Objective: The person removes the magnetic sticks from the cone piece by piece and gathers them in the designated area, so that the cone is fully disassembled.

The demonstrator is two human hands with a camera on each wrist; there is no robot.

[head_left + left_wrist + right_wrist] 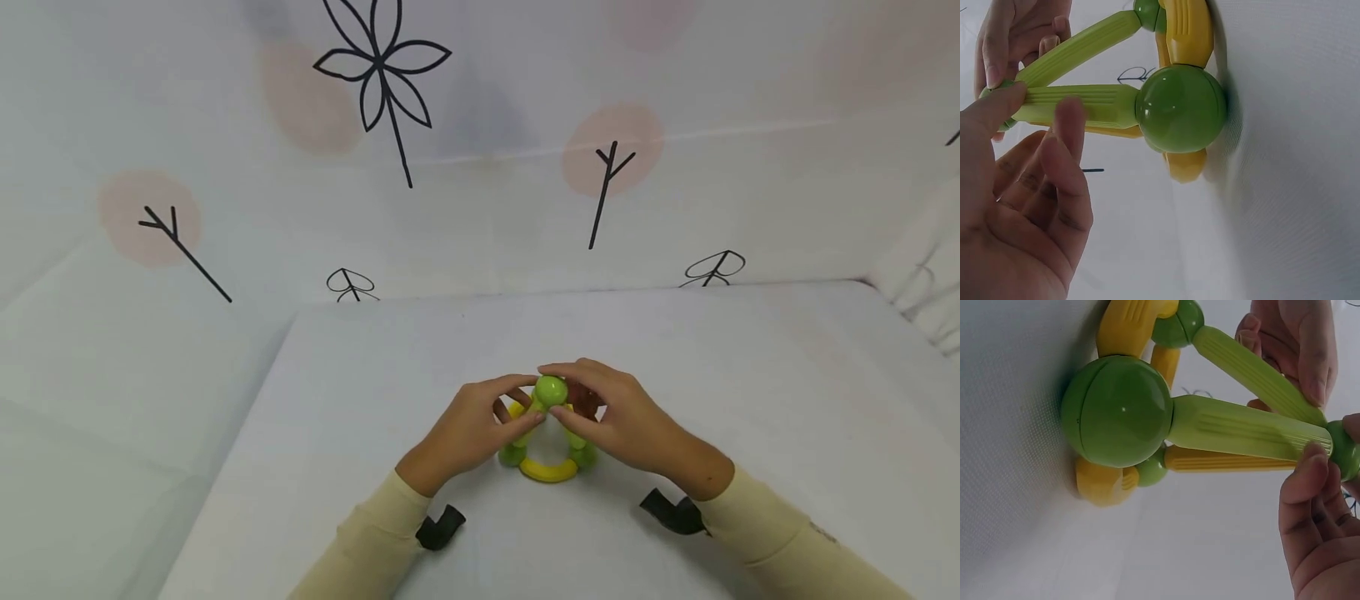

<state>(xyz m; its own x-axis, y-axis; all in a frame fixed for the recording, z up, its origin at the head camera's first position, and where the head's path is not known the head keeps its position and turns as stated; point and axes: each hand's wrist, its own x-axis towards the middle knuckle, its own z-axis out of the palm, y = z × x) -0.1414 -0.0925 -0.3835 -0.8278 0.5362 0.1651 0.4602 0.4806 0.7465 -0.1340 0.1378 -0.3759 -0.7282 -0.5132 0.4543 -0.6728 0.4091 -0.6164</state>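
Observation:
A pyramid-shaped toy frame of balls and rods stands on the white table (420,358). A green ball (551,391) forms its top, light green rods (1085,103) slope down from there, and curved yellow rods (549,472) join larger green balls (1119,412) at the base. My left hand (468,429) pinches the top ball and rod end from the left, its other fingers loosely bent. From the right, my right hand (626,417) grips the same ball between thumb and fingers. A reddish-brown piece (583,400) shows partly behind the right fingers.
Black curved wrist mounts (442,527) stick out beside both cuffs, close over the tabletop. A white cloth backdrop (480,225) with black plant drawings and pale pink spots rises behind the table's far edge.

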